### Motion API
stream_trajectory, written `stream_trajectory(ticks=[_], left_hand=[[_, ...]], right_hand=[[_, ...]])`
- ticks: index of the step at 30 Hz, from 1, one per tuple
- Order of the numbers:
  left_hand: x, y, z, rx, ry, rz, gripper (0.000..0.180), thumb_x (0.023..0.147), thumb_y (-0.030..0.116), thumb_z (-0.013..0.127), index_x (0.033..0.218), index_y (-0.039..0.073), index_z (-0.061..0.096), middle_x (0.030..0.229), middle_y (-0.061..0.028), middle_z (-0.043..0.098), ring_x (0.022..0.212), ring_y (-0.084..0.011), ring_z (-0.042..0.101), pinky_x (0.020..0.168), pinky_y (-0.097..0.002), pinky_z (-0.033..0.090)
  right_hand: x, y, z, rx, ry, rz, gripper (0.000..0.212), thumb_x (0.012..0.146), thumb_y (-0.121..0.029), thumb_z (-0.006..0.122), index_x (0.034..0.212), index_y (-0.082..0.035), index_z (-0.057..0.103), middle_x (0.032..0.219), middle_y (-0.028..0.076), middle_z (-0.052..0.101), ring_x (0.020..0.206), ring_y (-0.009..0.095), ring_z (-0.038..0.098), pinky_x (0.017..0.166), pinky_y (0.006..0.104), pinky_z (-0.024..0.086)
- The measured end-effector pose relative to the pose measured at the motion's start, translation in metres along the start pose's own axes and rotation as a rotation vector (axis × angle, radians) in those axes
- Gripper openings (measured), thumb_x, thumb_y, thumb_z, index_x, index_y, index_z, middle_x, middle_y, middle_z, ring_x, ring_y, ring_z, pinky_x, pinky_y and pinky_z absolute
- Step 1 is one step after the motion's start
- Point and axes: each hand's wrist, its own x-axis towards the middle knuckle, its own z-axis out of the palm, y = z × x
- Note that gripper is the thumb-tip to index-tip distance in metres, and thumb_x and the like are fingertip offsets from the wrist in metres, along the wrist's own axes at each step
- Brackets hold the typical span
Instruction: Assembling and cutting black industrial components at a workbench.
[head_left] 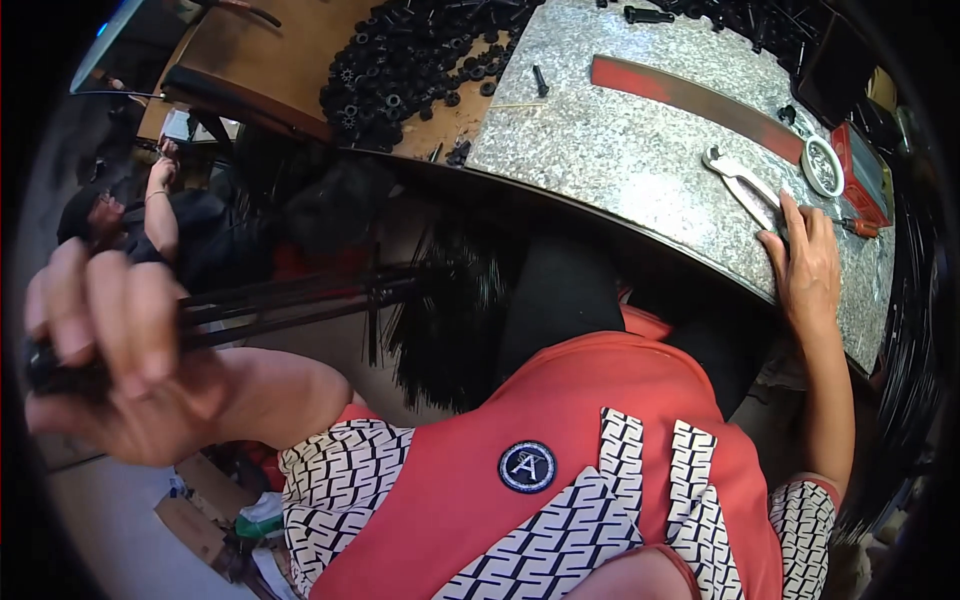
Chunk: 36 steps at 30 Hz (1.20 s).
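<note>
By the left hand [110, 335], fingers closed, thin black strips [392, 287] are being gripped, presumably for control. On the grey speckled surface [620, 170], silver pincers [730, 169] are being supported beside the right hand [810, 268]; its grip is unclear.

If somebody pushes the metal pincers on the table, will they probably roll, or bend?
The pincers seem unlikely to roll, as they appear to lie flat on the speckled table. They are probably stiff, since they look like solid metal. Their two arms may swing a little, because a gap shows between them.
</note>
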Motion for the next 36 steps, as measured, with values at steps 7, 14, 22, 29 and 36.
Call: stream_trajectory(ticks=[7, 14, 22, 29, 36], left_hand=[[-0.063, -0.11, -0.034, 0.306, 0.271, -0.537, 0.031, 0.092, 0.027, 0.058, 0.096, -0.004, 0.054, 0.078, -0.0128, 0.06, 0.057, -0.0149, 0.057, 0.054, -0.0247, 0.048], [-0.171, -0.209, -0.138, 0.376, 0.563, -1.024, 0.026, 0.093, 0.028, 0.057, 0.087, 0.003, 0.056, 0.076, -0.0067, 0.061, 0.055, -0.0108, 0.053, 0.053, -0.0259, 0.047], [-0.263, -0.193, -0.25, 1.111, 0.724, -0.9, 0.027, 0.092, 0.028, 0.059, 0.089, 0.001, 0.06, 0.07, -0.0057, 0.062, 0.06, -0.0082, 0.055, 0.057, -0.0221, 0.044], [-0.301, -0.152, -0.287, 1.2, 1.082, -0.501, 0.018, 0.089, 0.018, 0.063, 0.091, 0.0, 0.062, 0.07, -0.0031, 0.061, 0.065, -0.0075, 0.054, 0.062, -0.0235, 0.046], [-0.333, -0.166, -0.309, 1.203, 1.07, -0.425, 0.025, 0.09, 0.017, 0.062, 0.108, 0.0, 0.058, 0.08, -0.0058, 0.067, 0.078, -0.0108, 0.062, 0.073, -0.0242, 0.048]], right_hand=[[-0.006, 0.006, 0.007, 0.008, 0.038, -0.008, 0.048, 0.083, -0.017, 0.066, 0.128, -0.006, 0.052, 0.106, 0.017, 0.053, 0.097, 0.032, 0.052, 0.085, 0.0396, 0.043], [-0.001, 0.002, 0.007, 0.01, 0.002, -0.002, 0.046, 0.085, -0.013, 0.064, 0.129, -0.007, 0.052, 0.108, 0.018, 0.053, 0.1, 0.033, 0.052, 0.088, 0.04, 0.042], [-0.005, 0.013, 0.015, 0.002, -0.036, 0.029, 0.041, 0.09, -0.01, 0.056, 0.13, -0.009, 0.051, 0.115, 0.02, 0.052, 0.106, 0.033, 0.052, 0.091, 0.0385, 0.042], [-0.004, 0.019, 0.017, -0.052, -0.097, 0.048, 0.039, 0.094, -0.016, 0.05, 0.132, -0.011, 0.05, 0.121, 0.02, 0.05, 0.113, 0.034, 0.049, 0.097, 0.0405, 0.038], [-0.006, 0.021, 0.019, -0.09, -0.118, 0.046, 0.039, 0.095, -0.018, 0.048, 0.133, -0.009, 0.049, 0.122, 0.021, 0.049, 0.115, 0.034, 0.048, 0.099, 0.0407, 0.037]])
